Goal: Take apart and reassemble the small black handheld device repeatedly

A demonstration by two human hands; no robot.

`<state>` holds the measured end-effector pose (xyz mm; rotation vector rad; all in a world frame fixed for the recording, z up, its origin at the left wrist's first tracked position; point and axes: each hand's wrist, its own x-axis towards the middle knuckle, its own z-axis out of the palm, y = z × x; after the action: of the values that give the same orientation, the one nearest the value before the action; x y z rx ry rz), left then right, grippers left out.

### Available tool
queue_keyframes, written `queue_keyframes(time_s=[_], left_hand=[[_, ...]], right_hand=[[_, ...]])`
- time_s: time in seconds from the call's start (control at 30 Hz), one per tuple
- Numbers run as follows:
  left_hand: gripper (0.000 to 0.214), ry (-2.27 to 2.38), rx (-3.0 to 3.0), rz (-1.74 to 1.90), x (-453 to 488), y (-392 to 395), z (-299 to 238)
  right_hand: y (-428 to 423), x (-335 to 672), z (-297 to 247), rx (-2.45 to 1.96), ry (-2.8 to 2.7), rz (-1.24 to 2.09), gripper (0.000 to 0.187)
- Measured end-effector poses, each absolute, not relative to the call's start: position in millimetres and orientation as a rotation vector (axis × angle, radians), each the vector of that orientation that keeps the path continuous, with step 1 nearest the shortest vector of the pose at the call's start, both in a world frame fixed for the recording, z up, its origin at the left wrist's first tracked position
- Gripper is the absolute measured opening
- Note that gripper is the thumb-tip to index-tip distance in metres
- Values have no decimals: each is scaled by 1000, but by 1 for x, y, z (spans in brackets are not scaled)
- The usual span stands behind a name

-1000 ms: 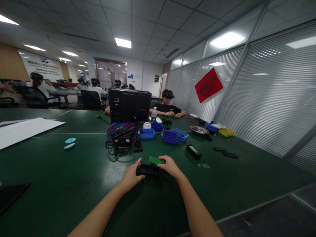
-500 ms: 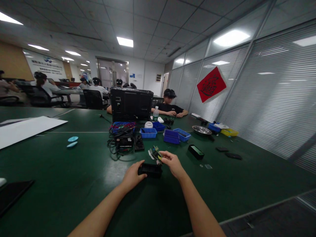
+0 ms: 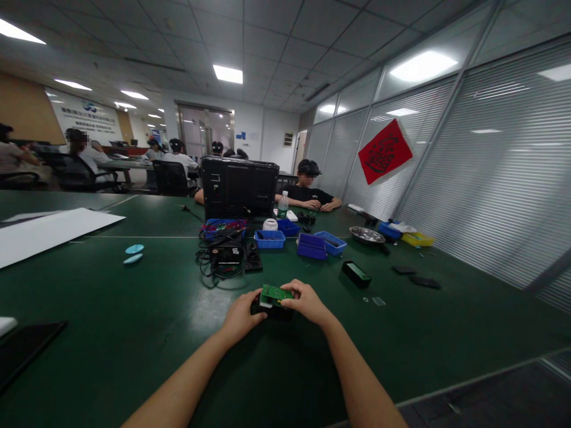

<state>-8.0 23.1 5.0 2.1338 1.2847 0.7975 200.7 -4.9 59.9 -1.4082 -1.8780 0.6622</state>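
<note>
A black plastic case (image 3: 281, 314) sits on the green table in front of me. My left hand (image 3: 243, 314) grips its left end, thumb at the front and fingers behind. Over the top of the case lies a green circuit board (image 3: 274, 292), with a white part beneath its left front edge. My right hand (image 3: 307, 302) pinches the board's right end between thumb and fingers. Whether the board rests in the case or just above it, I cannot tell. Off to the right stands a similar black case (image 3: 355, 274) with a green board in it.
Beyond my hands are a black box with tangled cables (image 3: 227, 254), blue bins (image 3: 270, 239), a large black monitor-like panel (image 3: 241, 190) and a bottle (image 3: 282, 205). A metal bowl (image 3: 366, 235) and flat black pieces (image 3: 425, 282) lie right. A person (image 3: 310, 193) sits across the table.
The circuit board has turned from a steep tilt above the case to nearly flat over its opening. My right hand has come down with it. My left hand keeps its hold.
</note>
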Motion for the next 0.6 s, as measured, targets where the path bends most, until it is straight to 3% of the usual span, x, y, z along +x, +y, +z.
queue_keyframes(time_s=[0.4, 0.6], left_hand=[[61, 1257, 2163, 797, -8, 23, 6], [63, 1281, 2154, 784, -9, 24, 3]], right_hand=[[0, 198, 44, -1412, -2021, 472, 36], [-1, 200, 45, -1410, -2019, 550, 42]])
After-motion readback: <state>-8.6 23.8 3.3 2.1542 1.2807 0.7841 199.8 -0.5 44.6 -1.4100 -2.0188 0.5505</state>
